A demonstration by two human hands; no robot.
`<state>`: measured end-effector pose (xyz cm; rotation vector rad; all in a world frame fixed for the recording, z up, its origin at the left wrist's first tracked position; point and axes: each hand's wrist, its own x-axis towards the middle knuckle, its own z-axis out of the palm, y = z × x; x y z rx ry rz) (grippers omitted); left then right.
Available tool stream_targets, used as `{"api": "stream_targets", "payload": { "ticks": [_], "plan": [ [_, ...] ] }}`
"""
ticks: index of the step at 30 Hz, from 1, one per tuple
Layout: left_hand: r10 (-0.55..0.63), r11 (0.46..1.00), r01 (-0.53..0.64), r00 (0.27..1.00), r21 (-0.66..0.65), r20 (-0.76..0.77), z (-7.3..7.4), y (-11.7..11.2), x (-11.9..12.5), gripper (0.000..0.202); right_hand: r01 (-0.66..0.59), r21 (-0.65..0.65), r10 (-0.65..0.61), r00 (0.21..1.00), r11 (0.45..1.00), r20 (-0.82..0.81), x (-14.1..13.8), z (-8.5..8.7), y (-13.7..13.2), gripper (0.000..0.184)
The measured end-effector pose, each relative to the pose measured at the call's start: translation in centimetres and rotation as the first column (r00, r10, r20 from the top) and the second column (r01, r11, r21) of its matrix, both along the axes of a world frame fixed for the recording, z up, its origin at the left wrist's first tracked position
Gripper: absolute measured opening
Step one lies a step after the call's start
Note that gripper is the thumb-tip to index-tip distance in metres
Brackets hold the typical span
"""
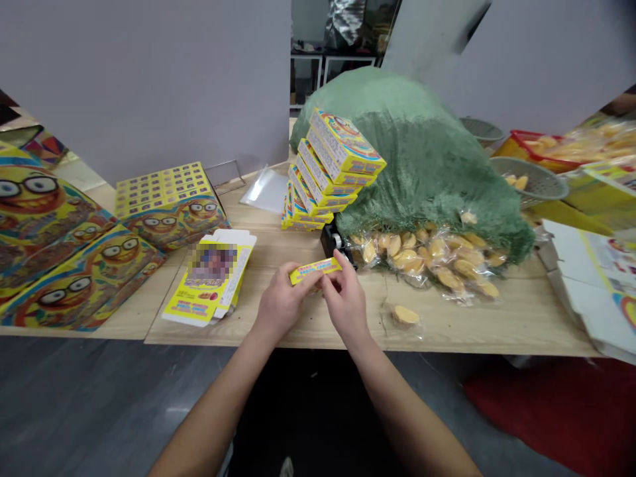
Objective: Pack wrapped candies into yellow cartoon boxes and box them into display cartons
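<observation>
Head view shows our worktop point(487, 326), the green sack point(412, 139) along its back edge, a leaning stack of boxes point(322, 173) beside that, and a flap-ended carton point(196, 301) near the front edge, left of centre. Our left hand point(279, 297) and right hand point(346, 301) pinch opposite ends of a small yellow box point(315, 269) over the front half; its card should be light, stiff but crushable, so we'd grip the ends gently.

wood-grain table point(527, 326) bearing open carton point(196, 299), leaning box stack point(325, 173), tape dispenser point(328, 242), green sack point(422, 146), 1 loose wrapped yellow piece point(406, 315)
</observation>
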<state>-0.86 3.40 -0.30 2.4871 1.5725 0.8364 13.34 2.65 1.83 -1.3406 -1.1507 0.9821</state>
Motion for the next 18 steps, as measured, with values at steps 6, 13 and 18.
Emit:
{"api": "stream_targets", "payload": {
  "ticks": [6,13,18],
  "plan": [
    [-0.064,0.997,0.058,0.986,0.044,0.153,0.3,0.5,-0.3,0.031,0.007,-0.064,-0.006,1.000,0.998,0.021,1.5,-3.3,-0.1,0.070],
    [-0.147,0.989,0.129,0.910,0.072,0.388,-0.3,-0.6,-0.4,0.057,-0.286,0.435,-0.206,0.581,0.854,0.787,2.3,-0.1,-0.3,0.054],
    [0.143,0.989,-0.145,0.979,0.000,0.143,-1.4,-0.2,-5.5,0.066,-0.653,0.231,0.095,0.424,0.721,0.901,2.0,5.8,3.7,0.049]
  ]
}}
